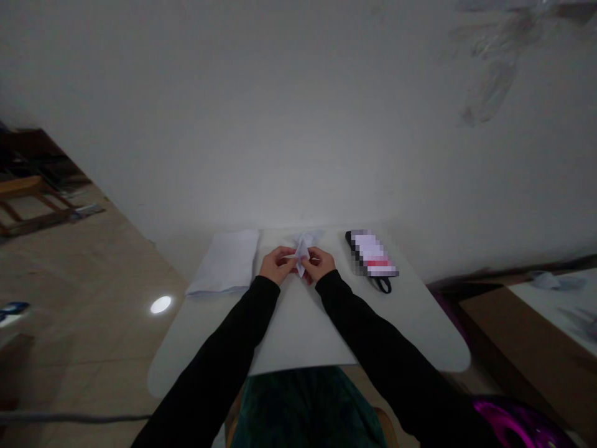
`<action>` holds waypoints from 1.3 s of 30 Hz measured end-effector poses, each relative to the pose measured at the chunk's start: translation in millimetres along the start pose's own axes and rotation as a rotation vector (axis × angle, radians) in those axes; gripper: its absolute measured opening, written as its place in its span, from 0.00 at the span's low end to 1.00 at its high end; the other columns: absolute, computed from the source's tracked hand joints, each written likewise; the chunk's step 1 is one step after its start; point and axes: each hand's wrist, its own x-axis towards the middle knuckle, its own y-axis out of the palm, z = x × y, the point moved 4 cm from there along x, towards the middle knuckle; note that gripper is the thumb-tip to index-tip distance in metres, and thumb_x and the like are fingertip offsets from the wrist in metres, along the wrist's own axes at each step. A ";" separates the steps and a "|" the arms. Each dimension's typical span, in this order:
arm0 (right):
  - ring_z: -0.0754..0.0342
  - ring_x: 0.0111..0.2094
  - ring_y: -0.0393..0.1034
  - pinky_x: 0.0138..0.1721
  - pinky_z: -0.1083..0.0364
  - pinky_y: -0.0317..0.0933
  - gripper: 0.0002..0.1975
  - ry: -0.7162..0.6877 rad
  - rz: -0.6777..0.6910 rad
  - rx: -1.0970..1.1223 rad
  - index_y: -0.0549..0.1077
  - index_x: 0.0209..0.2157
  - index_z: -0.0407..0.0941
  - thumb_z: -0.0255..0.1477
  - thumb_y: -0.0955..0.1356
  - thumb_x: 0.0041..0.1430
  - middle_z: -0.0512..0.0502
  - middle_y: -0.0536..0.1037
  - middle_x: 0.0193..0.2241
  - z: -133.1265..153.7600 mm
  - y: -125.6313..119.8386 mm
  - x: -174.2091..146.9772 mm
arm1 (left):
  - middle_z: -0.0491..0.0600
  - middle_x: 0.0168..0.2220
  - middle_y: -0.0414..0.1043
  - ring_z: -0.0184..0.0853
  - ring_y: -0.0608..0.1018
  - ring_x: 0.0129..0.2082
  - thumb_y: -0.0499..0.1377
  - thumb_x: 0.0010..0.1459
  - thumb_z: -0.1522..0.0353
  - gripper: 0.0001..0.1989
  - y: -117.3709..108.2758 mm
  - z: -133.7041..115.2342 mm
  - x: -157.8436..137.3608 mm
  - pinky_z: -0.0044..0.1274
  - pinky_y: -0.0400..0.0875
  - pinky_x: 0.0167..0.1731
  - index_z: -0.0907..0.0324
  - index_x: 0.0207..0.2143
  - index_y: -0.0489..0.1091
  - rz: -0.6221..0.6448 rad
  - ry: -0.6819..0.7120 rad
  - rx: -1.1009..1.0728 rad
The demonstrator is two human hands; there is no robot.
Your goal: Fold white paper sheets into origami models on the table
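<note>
Between my two hands is a small piece of folded white paper (301, 252), its lower end narrowing to a point toward me. My left hand (277, 264) pinches its left side, fingers closed on it. On the other side my right hand (319, 264) grips the paper with thumb and fingers. Both hands are just above or resting on the white table (298, 336); which one I cannot tell. Flat, pale paper corners spread out behind the fingertips. The fingers hide part of the folds.
A stack of white paper sheets (226, 261) lies to the left on the table. At right lies a phone (373, 254) with a blurred screen and a black strap loop (384, 285). A white wall (298, 112) rises behind the table. Farther right stands a brown box (527, 336).
</note>
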 end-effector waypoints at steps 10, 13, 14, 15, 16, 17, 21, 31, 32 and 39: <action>0.52 0.15 0.69 0.14 0.55 0.65 0.18 0.036 0.127 0.207 0.72 0.33 0.42 0.37 0.71 0.39 0.51 0.74 0.17 -0.2 0.0 7.7 | 0.51 0.38 0.73 0.34 0.76 0.33 0.59 0.44 0.64 0.14 -4.8 7.2 5.1 0.26 0.75 0.28 0.61 0.34 0.70 0.076 -0.027 -0.080; 0.53 0.19 0.72 0.20 0.53 0.69 0.20 0.009 0.149 0.235 0.75 0.32 0.43 0.38 0.73 0.36 0.47 0.78 0.24 -0.6 1.9 6.9 | 0.51 0.43 0.72 0.34 0.76 0.36 0.58 0.46 0.62 0.13 -6.6 8.5 6.4 0.27 0.75 0.31 0.61 0.33 0.70 0.068 -0.028 -0.103; 0.53 0.20 0.73 0.22 0.52 0.70 0.20 -0.001 0.151 0.237 0.75 0.32 0.42 0.38 0.73 0.36 0.47 0.78 0.25 -1.2 2.8 6.5 | 0.51 0.41 0.72 0.34 0.76 0.36 0.58 0.46 0.62 0.13 -7.2 8.4 6.7 0.28 0.75 0.32 0.61 0.32 0.69 0.061 -0.032 -0.106; 0.54 0.20 0.72 0.24 0.52 0.71 0.19 -0.010 0.152 0.235 0.76 0.32 0.42 0.38 0.73 0.36 0.47 0.78 0.25 -2.0 3.6 6.1 | 0.50 0.39 0.73 0.33 0.76 0.34 0.58 0.47 0.61 0.13 -7.8 8.2 6.9 0.28 0.75 0.31 0.61 0.32 0.69 0.055 -0.039 -0.106; 0.55 0.20 0.72 0.24 0.52 0.71 0.18 -0.020 0.152 0.230 0.77 0.32 0.42 0.37 0.73 0.36 0.48 0.78 0.24 -2.7 4.2 5.9 | 0.50 0.36 0.73 0.33 0.76 0.32 0.57 0.48 0.60 0.13 -8.0 7.7 6.9 0.29 0.76 0.31 0.61 0.31 0.68 0.052 -0.047 -0.103; 0.56 0.20 0.71 0.25 0.53 0.71 0.17 -0.030 0.152 0.223 0.77 0.32 0.42 0.35 0.73 0.36 0.48 0.78 0.25 -3.3 4.6 5.9 | 0.49 0.34 0.73 0.32 0.76 0.30 0.57 0.49 0.59 0.14 -7.9 7.0 6.7 0.29 0.76 0.30 0.61 0.31 0.68 0.054 -0.057 -0.099; 0.60 0.22 0.71 0.23 0.58 0.68 0.15 -0.086 0.148 0.172 0.78 0.32 0.45 0.28 0.72 0.36 0.49 0.77 0.31 -0.8 1.8 7.0 | 0.46 0.28 0.71 0.31 0.75 0.25 0.62 0.44 0.56 0.19 -5.1 2.8 3.6 0.30 0.77 0.26 0.60 0.33 0.67 0.076 -0.059 -0.058; 0.61 0.23 0.65 0.17 0.61 0.63 0.12 -0.162 0.076 0.095 0.73 0.32 0.44 0.29 0.70 0.40 0.52 0.71 0.28 7.5 -3.9 8.3 | 0.37 0.20 0.64 0.23 0.70 0.19 0.67 0.37 0.62 0.23 -4.6 2.5 5.8 0.21 0.73 0.23 0.58 0.27 0.54 0.034 0.083 -0.013; 0.61 0.23 0.64 0.16 0.62 0.62 0.14 -0.168 0.031 0.100 0.71 0.34 0.45 0.30 0.70 0.40 0.52 0.70 0.29 6.9 -5.4 9.2 | 0.35 0.19 0.62 0.24 0.69 0.18 0.67 0.37 0.62 0.24 -3.8 2.6 5.7 0.21 0.73 0.23 0.57 0.27 0.52 0.043 0.090 -0.007; 0.61 0.20 0.62 0.21 0.60 0.60 0.14 -0.170 -0.057 0.009 0.76 0.27 0.43 0.38 0.73 0.39 0.52 0.71 0.19 1.7 -11.6 15.3 | 0.34 0.15 0.61 0.24 0.67 0.14 0.64 0.43 0.63 0.23 0.6 1.7 1.6 0.18 0.65 0.19 0.56 0.38 0.55 0.130 0.141 0.116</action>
